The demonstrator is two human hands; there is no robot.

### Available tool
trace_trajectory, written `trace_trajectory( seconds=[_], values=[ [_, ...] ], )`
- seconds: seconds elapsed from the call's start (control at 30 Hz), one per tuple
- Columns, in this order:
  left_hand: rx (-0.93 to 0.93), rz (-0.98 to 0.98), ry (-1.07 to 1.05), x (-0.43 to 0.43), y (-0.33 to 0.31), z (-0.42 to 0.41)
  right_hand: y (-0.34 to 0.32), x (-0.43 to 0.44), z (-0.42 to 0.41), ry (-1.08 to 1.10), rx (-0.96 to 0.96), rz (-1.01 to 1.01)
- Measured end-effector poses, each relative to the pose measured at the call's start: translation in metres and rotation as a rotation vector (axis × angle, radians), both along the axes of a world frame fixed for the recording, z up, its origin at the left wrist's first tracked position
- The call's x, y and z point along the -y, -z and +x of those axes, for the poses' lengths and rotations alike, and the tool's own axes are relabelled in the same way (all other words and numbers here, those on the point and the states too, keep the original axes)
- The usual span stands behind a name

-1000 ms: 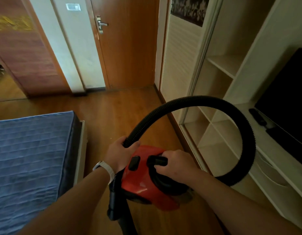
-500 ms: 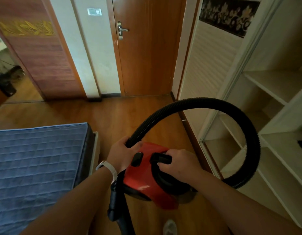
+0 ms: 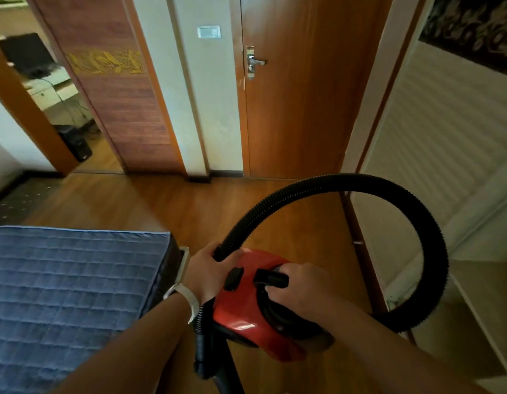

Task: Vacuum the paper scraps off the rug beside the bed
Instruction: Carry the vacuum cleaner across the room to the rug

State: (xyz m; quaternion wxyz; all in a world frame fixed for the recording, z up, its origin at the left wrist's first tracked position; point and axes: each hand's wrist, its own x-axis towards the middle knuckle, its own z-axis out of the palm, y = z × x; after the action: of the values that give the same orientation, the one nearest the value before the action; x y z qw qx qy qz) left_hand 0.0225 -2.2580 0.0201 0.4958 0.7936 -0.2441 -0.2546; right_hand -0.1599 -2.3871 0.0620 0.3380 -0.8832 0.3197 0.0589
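Most of the view is a warm brown wood floor (image 3: 167, 211), glossy, running up to a dark skirting. One bed (image 3: 61, 294) with a blue quilted cover fills the lower left, its corner just beside the person's left forearm. Along the right stands a pale wardrobe (image 3: 445, 132) with a slatted front and open shelves lower down. Straight ahead is a closed door (image 3: 303, 109) of orange-brown wood. Left of it are a white wall strip (image 3: 215, 109) and a darker sliding panel (image 3: 118, 109) crossed by a gold leaf band (image 3: 104, 62).

A dark rug (image 3: 22, 200) lies at far left beyond the bed's far edge; its pale specks are too small to make out.

The black hose (image 3: 388, 189) arcs in a wide loop on the right. The red vacuum (image 3: 246, 302) hangs above the floor, well apart from the rug. The right hand (image 3: 300, 285) has its fingers curled round the black handle (image 3: 270, 278). The left hand (image 3: 206, 271) is wrapped round the hose beside the red shell, with a white watch band (image 3: 186, 297) on that wrist.

The door's lever handle (image 3: 255, 61) is silver. Any marks on the switch plate (image 3: 208, 32) are too small to read.
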Motion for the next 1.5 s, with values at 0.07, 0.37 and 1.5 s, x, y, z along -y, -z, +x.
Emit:
trace_trajectory(
  seconds=[0.07,0.37,1.5],
  values=[
    [0.017,-0.010,-0.031,0.025,-0.009,0.018,-0.006,0.031,0.023,-0.045,0.018,-0.054],
    [0.048,-0.020,-0.125,0.095,-0.027,0.111,-0.014,0.109,0.130,-0.095,0.027,-0.147],
    [0.071,0.095,-0.324,0.283,-0.005,0.647,0.015,0.322,0.695,-0.363,0.045,-0.287]
  ],
)
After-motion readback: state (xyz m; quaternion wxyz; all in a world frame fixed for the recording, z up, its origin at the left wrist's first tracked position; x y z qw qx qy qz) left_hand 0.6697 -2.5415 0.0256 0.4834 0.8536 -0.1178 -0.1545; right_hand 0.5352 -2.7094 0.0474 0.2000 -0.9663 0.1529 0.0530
